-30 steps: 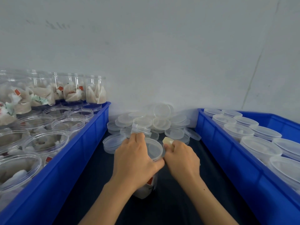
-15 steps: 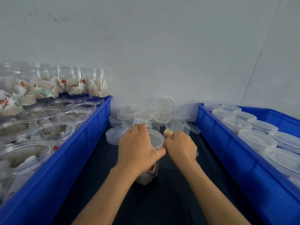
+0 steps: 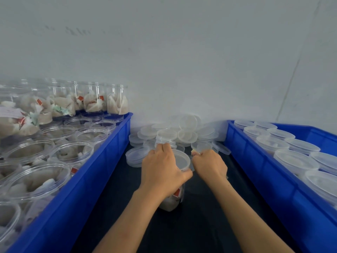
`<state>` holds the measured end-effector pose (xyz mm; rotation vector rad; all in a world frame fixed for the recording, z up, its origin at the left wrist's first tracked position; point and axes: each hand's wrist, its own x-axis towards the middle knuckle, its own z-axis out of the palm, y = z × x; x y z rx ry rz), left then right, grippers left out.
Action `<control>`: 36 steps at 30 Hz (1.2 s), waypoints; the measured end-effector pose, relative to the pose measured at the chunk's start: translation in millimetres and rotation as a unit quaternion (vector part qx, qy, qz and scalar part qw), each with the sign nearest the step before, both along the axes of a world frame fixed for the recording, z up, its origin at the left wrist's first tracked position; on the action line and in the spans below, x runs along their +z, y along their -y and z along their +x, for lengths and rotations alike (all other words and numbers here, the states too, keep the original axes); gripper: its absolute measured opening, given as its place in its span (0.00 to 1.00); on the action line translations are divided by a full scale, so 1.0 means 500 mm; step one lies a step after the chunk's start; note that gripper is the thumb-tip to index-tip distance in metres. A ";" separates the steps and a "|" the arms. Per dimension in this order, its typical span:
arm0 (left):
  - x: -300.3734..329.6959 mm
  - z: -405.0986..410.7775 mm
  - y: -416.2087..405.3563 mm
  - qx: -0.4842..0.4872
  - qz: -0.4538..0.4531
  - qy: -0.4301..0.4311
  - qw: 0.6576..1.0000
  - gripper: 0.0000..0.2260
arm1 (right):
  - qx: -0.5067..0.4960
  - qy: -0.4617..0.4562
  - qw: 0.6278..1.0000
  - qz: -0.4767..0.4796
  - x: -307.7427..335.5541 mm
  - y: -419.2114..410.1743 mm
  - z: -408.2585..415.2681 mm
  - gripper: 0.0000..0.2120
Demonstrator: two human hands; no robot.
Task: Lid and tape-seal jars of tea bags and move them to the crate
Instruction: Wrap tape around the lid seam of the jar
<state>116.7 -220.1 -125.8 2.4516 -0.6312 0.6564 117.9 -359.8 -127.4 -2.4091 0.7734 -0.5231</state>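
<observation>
Gripping a clear plastic jar of tea bags (image 3: 171, 199) mid-surface, the left hand (image 3: 162, 170) steadies its translucent lid (image 3: 179, 160); the right hand (image 3: 209, 165) pinches something small beside the rim, probably tape. Lidded jars fill the right blue crate (image 3: 273, 179); many open jars wait in the left blue crate (image 3: 87, 179).

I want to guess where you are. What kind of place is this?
Probably a small packing workbench: blue plastic crates of clear tea-bag jars, and a heap of loose clear plastic lids.
</observation>
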 end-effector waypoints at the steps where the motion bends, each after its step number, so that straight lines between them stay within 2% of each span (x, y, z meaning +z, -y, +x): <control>1: 0.000 0.001 0.000 0.000 0.001 -0.001 1.000 0.32 | 0.000 -0.001 1.000 0.000 0.000 0.001 0.005 0.15; 11: 0.003 0.004 0.004 0.003 0.000 -0.013 1.000 0.32 | -0.002 -0.026 1.000 0.000 0.002 -0.003 0.030 0.14; 16: -0.005 -0.022 -0.016 -0.070 -0.012 -0.046 0.996 0.36 | -0.063 -0.010 0.998 0.012 0.030 0.065 0.025 0.17; 18: -0.005 -0.017 -0.024 -0.072 -0.006 -0.044 0.996 0.36 | -0.053 -0.003 0.998 -0.027 0.041 0.095 0.020 0.19; 20: -0.003 -0.004 -0.017 -0.061 0.007 -0.033 0.998 0.34 | 0.007 -0.007 0.996 -0.085 0.039 0.093 0.022 0.19; 23: -0.006 0.003 -0.008 -0.057 0.005 -0.022 0.998 0.36 | 0.050 0.031 0.998 -0.021 0.019 0.078 0.020 0.21; 27: -0.006 -0.004 -0.011 -0.055 0.003 -0.015 0.998 0.36 | 0.097 0.072 0.991 0.062 0.002 0.064 0.006 0.17; 31: -0.002 -0.003 -0.011 -0.052 0.019 -0.015 0.998 0.36 | 0.174 0.051 0.966 0.183 -0.009 0.054 -0.016 0.12; 34: -0.001 -0.003 -0.012 -0.052 0.025 -0.022 0.998 0.36 | 0.207 0.006 0.961 0.184 -0.021 0.058 -0.037 0.10; 36: -0.001 -0.003 -0.013 -0.052 0.025 -0.022 0.998 0.36 | 0.188 -0.007 0.966 0.176 -0.036 0.065 -0.049 0.11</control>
